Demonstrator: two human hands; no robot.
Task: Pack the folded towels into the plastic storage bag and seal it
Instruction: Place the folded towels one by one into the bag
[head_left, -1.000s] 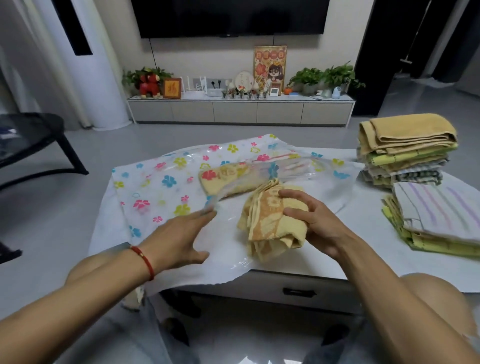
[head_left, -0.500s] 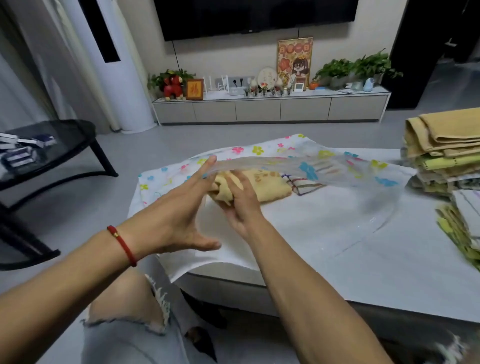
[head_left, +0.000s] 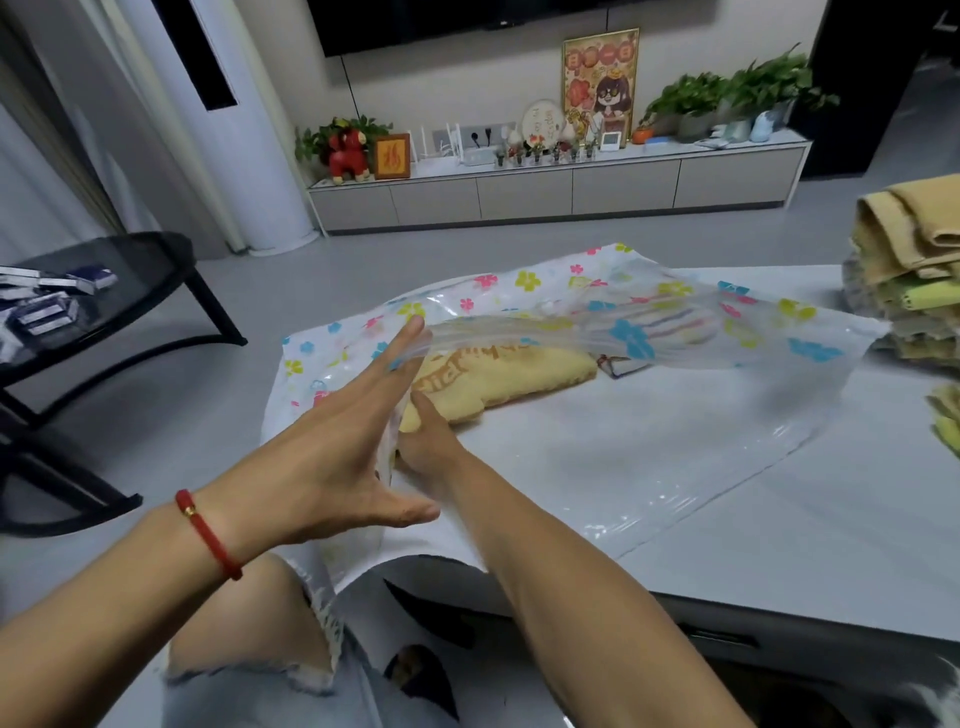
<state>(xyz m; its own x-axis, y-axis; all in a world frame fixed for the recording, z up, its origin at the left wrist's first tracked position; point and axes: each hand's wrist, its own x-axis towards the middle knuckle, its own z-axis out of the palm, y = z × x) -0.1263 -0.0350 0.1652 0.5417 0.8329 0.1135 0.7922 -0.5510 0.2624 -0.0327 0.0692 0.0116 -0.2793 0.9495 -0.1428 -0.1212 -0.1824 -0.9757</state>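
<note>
A clear plastic storage bag (head_left: 613, 452) printed with coloured flowers lies open on the white table (head_left: 810, 561). My left hand (head_left: 332, 447) lifts the bag's upper sheet at the mouth, fingers spread flat against it. My right hand (head_left: 423, 441) reaches inside the mouth and rests on a folded yellow towel (head_left: 498, 382) lying in the bag. Deeper in the bag lies a striped towel (head_left: 670, 322). A stack of folded towels (head_left: 914, 270) stands at the table's right edge, outside the bag.
A black side table (head_left: 119, 291) with small boxes stands at the left. A low TV cabinet (head_left: 561, 189) with plants and ornaments runs along the far wall. My knees are under the table's front edge. More folded towels (head_left: 948, 421) peek in at the right.
My right hand carried the yellow towel from the table's front into the bag and pushed it deeper. My left hand rose with the bag's upper sheet. The view swung left.
</note>
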